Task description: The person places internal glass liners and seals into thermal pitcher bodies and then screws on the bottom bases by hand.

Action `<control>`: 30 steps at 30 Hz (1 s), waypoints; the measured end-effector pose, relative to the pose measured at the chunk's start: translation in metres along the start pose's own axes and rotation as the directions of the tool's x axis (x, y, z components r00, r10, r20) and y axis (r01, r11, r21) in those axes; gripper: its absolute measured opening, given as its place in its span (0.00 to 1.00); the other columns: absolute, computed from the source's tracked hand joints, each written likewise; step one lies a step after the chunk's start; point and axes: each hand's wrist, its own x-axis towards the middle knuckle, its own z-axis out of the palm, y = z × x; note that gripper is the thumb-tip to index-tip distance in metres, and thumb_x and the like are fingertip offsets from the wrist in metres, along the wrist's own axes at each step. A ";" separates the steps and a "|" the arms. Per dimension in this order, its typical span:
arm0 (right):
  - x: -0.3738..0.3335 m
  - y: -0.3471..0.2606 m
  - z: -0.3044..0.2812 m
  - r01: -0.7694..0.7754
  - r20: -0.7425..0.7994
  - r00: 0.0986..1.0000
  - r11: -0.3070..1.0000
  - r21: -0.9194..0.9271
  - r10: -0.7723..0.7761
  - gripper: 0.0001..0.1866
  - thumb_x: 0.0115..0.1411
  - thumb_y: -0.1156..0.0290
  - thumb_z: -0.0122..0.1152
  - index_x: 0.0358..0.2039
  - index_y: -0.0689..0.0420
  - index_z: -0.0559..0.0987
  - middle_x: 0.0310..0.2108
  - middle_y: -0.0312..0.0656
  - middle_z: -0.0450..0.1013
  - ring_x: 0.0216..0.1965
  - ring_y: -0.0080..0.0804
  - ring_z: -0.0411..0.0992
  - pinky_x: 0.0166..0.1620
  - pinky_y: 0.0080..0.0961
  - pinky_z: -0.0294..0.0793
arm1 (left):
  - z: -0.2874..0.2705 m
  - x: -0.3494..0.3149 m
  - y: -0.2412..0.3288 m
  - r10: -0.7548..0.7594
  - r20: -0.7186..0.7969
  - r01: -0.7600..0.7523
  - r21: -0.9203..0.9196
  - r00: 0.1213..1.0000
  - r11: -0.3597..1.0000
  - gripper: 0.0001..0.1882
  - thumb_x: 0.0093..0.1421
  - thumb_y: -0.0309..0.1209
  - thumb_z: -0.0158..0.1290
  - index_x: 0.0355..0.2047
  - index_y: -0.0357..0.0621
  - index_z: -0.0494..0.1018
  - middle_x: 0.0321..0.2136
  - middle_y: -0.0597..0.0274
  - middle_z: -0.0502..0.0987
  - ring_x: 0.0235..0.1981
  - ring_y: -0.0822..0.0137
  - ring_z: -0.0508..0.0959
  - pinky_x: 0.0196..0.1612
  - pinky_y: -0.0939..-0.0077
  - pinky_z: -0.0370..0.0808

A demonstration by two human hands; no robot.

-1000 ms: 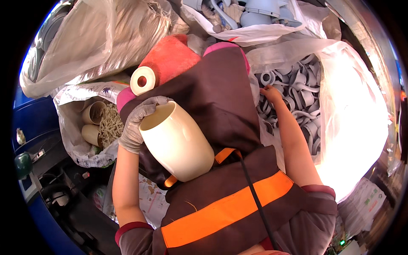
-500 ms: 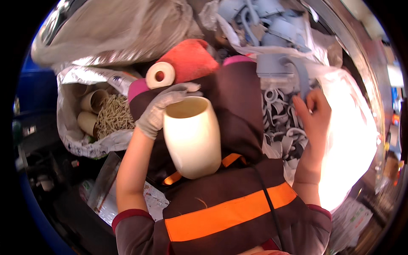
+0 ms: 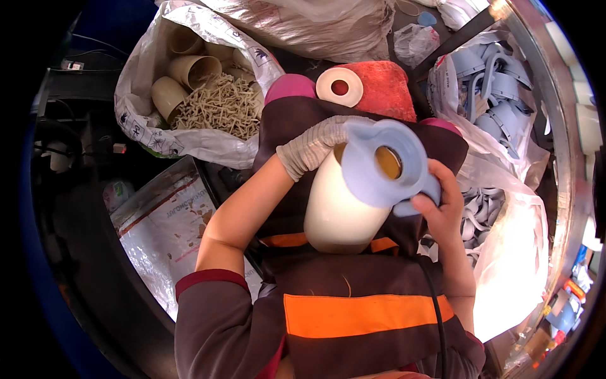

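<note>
A cream, barrel-shaped jug body (image 3: 344,215) leans in my lap. My left hand (image 3: 315,145), in a pale knit glove, is closed on its rim at the far left side. A blue-grey jug top (image 3: 363,164), with a round opening, a spout and a handle (image 3: 413,207), lies over the body's mouth. Part of the cream inside still shows beside it, and I cannot tell whether the two parts are joined. My bare right hand (image 3: 445,202) grips the handle between thumb and fingers.
Left, a white bag (image 3: 136,101) holds cream jug bodies and many small cream strips. A cream ring (image 3: 331,77) and a red fuzzy pad (image 3: 388,82) lie beyond my hands. Right, one bag (image 3: 442,95) holds blue-grey jug tops, another (image 3: 527,252) grey curved pieces.
My right hand has brought the blue-grey jug top from the right side over to the cream body's mouth. My left hand still holds the body. The whole view has shifted.
</note>
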 end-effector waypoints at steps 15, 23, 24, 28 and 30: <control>0.061 -0.024 0.007 -0.479 -0.027 0.868 0.851 0.216 0.496 0.20 0.62 0.62 0.60 0.47 0.65 0.76 0.17 0.27 0.62 0.14 0.12 0.56 0.19 0.14 0.58 | -0.001 0.005 -0.007 -0.093 -0.173 0.011 -0.421 0.980 0.907 0.44 0.58 0.64 0.46 0.55 0.32 0.67 0.50 0.50 0.75 0.49 0.64 0.76 0.56 0.69 0.71; 0.064 -0.027 0.000 -0.514 -0.014 0.855 0.851 0.108 0.518 0.21 0.62 0.59 0.60 0.45 0.65 0.77 0.16 0.26 0.61 0.12 0.12 0.56 0.17 0.14 0.58 | 0.000 0.004 -0.010 -0.125 -0.082 0.068 -0.498 0.989 0.865 0.43 0.60 0.65 0.43 0.54 0.34 0.69 0.49 0.54 0.76 0.48 0.66 0.76 0.56 0.71 0.71; 0.065 -0.027 -0.001 -0.531 -0.013 0.846 0.845 0.071 0.533 0.21 0.62 0.58 0.60 0.45 0.65 0.77 0.16 0.26 0.61 0.12 0.12 0.56 0.17 0.14 0.59 | 0.004 0.004 -0.009 -0.121 -0.106 0.056 -0.483 0.987 0.874 0.42 0.60 0.64 0.44 0.54 0.35 0.69 0.49 0.55 0.76 0.48 0.67 0.76 0.55 0.72 0.71; 0.066 -0.025 0.000 -0.552 -0.010 0.834 0.833 -0.024 0.552 0.22 0.61 0.57 0.60 0.46 0.64 0.77 0.17 0.27 0.63 0.12 0.13 0.58 0.17 0.14 0.60 | 0.018 -0.001 -0.004 -0.054 -0.175 -0.018 -0.381 0.983 0.924 0.35 0.62 0.59 0.47 0.53 0.39 0.68 0.48 0.59 0.76 0.47 0.68 0.76 0.55 0.72 0.72; 0.064 -0.023 0.003 -0.527 -0.026 0.849 0.846 -0.078 0.527 0.22 0.61 0.57 0.61 0.46 0.63 0.77 0.19 0.29 0.66 0.14 0.13 0.59 0.18 0.14 0.62 | 0.021 -0.007 -0.002 -0.063 -0.173 -0.002 -0.354 0.983 0.935 0.32 0.62 0.55 0.50 0.54 0.40 0.68 0.48 0.60 0.75 0.47 0.69 0.76 0.54 0.73 0.72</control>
